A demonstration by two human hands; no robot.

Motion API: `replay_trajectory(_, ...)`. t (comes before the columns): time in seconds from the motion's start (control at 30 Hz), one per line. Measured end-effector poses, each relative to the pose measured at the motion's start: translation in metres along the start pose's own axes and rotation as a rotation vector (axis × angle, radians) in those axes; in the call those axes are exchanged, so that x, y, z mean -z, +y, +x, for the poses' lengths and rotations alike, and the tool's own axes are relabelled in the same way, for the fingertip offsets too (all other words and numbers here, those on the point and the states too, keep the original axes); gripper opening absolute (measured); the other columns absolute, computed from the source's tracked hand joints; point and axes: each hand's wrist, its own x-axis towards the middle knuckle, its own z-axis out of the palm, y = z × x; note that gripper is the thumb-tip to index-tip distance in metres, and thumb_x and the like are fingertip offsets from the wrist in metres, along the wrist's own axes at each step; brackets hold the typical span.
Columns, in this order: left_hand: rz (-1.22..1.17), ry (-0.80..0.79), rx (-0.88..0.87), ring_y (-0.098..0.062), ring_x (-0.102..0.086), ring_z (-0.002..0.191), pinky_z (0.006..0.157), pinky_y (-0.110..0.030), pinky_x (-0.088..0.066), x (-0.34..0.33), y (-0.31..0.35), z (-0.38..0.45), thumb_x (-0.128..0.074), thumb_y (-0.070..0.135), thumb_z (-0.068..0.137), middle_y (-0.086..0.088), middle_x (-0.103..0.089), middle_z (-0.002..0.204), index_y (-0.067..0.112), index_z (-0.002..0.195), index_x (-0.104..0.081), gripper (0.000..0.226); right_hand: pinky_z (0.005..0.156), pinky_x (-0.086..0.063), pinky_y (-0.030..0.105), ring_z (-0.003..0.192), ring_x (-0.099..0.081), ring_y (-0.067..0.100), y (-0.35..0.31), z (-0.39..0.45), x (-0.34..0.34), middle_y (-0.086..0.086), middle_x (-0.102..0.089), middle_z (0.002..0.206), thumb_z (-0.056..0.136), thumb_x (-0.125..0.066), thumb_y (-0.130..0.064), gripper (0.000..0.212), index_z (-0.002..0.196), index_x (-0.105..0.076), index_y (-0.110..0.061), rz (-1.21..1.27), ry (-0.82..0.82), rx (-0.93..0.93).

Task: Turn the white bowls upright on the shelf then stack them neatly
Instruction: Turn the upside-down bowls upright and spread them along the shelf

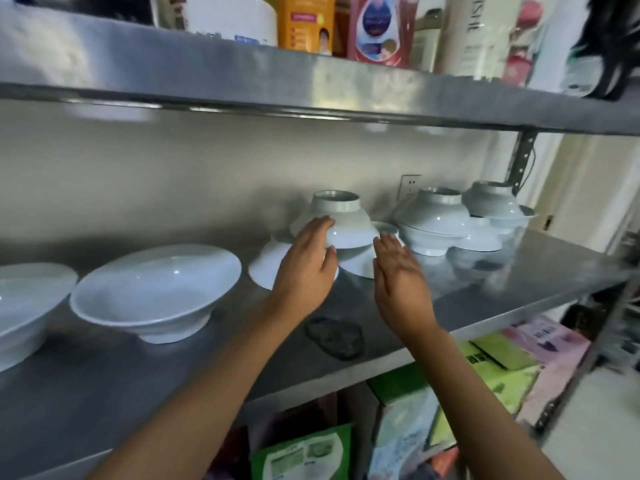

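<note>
Several white bowls stand on the steel shelf point(485, 289). An upside-down bowl point(341, 220) rests on top of two other upside-down bowls, one at the left point(266, 263) and one at the right point(360, 261). My left hand point(308, 258) lies with straight fingers against the top bowl's left side. My right hand point(398, 268) hovers flat just right of the pile, holding nothing. An upright bowl point(156, 289) stands at the left, with another upright bowl point(24, 306) at the frame's edge. More bowls point(436, 220), mostly upside down, are heaped at the right.
A dark flat patch point(336, 337) lies on the shelf near its front edge. The upper shelf point(311, 88) carries bottles and cartons. Packets and boxes point(502, 368) fill the shelf below. A wall socket point(410, 187) is behind the bowls.
</note>
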Motion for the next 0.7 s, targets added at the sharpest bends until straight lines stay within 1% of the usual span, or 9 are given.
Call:
replay_trajectory(0.07, 0.067, -0.03, -0.032, -0.02, -0.042, 0.132, 0.108, -0.021, -0.031, -0.022, -0.003, 0.014, -0.051, 0.013, 0.093, -0.008, -0.043, 0.146, 0.009, 0.138, -0.042, 0.047, 0.113, -0.032, 0.045, 0.137, -0.04, 0.028, 0.017, 0.008, -0.004, 0.016, -0.046, 0.143, 0.097, -0.037, -0.015, 0.042, 0.135, -0.049, -0.002, 0.018, -0.004, -0.018)
replay_trajectory(0.13, 0.179, -0.058, -0.09, -0.026, -0.037, 0.136, 0.113, -0.037, -0.032, -0.041, -0.008, 0.028, -0.053, 0.012, 0.09, -0.013, -0.042, 0.147, 0.006, 0.139, -0.041, 0.051, 0.113, -0.033, 0.043, 0.136, -0.041, 0.028, 0.031, 0.019, -0.009, 0.017, -0.047, 0.142, 0.096, -0.036, -0.016, 0.043, 0.135, -0.05, -0.002, 0.036, 0.0, -0.032)
replay_trajectory(0.17, 0.212, -0.063, -0.083, -0.028, -0.036, 0.137, 0.114, -0.04, -0.031, -0.047, -0.009, 0.033, -0.055, 0.012, 0.089, -0.014, -0.041, 0.147, 0.005, 0.14, -0.041, 0.053, 0.112, -0.033, 0.043, 0.135, -0.042, 0.029, 0.036, 0.026, -0.011, 0.017, -0.048, 0.142, 0.096, -0.036, -0.016, 0.043, 0.134, -0.05, -0.002, 0.044, 0.004, -0.029)
replay_trajectory(0.27, 0.311, -0.08, -0.1, -0.032, -0.033, 0.139, 0.116, -0.044, -0.026, -0.061, -0.009, 0.051, -0.059, 0.016, 0.087, -0.016, -0.039, 0.148, 0.005, 0.14, -0.04, 0.057, 0.11, -0.037, 0.044, 0.132, -0.045, 0.031, 0.048, 0.051, -0.022, 0.018, -0.051, 0.139, 0.097, -0.033, -0.018, 0.044, 0.132, -0.052, 0.0, 0.069, 0.055, -0.03)
replay_trajectory(0.33, 0.416, -0.12, -0.157, -0.029, -0.025, 0.143, 0.118, -0.046, -0.018, -0.068, -0.014, 0.064, -0.061, 0.025, 0.085, -0.011, -0.033, 0.152, 0.01, 0.143, -0.036, 0.065, 0.108, -0.039, 0.044, 0.131, -0.046, 0.031, 0.054, 0.07, -0.03, 0.019, -0.051, 0.138, 0.096, -0.03, -0.018, 0.046, 0.131, -0.052, 0.001, 0.074, 0.075, -0.022)
replay_trajectory(0.43, 0.51, -0.131, -0.192, -0.024, -0.013, 0.147, 0.119, -0.05, -0.011, -0.074, -0.023, 0.08, -0.066, 0.045, 0.079, -0.004, -0.026, 0.157, 0.016, 0.147, -0.031, 0.081, 0.106, -0.042, 0.044, 0.129, -0.049, 0.032, 0.058, 0.09, -0.046, 0.02, -0.054, 0.135, 0.09, -0.042, -0.004, 0.041, 0.129, -0.054, 0.003, 0.078, 0.129, -0.009)
replay_trajectory(0.53, 0.537, -0.123, -0.223, -0.022, -0.006, 0.149, 0.119, -0.052, -0.007, -0.076, -0.023, 0.089, -0.062, 0.055, 0.08, -0.001, -0.02, 0.159, 0.02, 0.148, -0.029, 0.084, 0.107, -0.04, 0.042, 0.126, -0.051, 0.032, 0.058, 0.09, -0.06, 0.02, -0.056, 0.133, 0.091, -0.038, -0.009, 0.041, 0.127, -0.055, 0.002, 0.128, 0.199, -0.007)
replay_trajectory(0.6, 0.57, -0.088, -0.264, -0.021, -0.006, 0.149, 0.119, -0.052, -0.006, -0.074, -0.02, 0.092, -0.059, 0.056, 0.082, -0.001, -0.02, 0.159, 0.02, 0.147, -0.03, 0.08, 0.109, -0.037, 0.041, 0.127, -0.051, 0.031, 0.058, 0.084, -0.064, 0.019, -0.055, 0.134, 0.092, -0.034, -0.014, 0.044, 0.128, -0.054, 0.001, 0.19, 0.235, -0.016)
replay_trajectory(0.7, 0.564, -0.021, -0.316, -0.024, -0.018, 0.147, 0.118, -0.053, -0.014, -0.069, -0.016, 0.085, -0.057, 0.055, 0.082, -0.003, -0.03, 0.155, 0.019, 0.144, -0.037, 0.075, 0.11, -0.037, 0.039, 0.13, -0.047, 0.025, 0.071, 0.08, -0.065, 0.014, -0.052, 0.139, 0.095, -0.041, -0.007, 0.039, 0.133, -0.052, -0.003, 0.26, 0.257, -0.074)
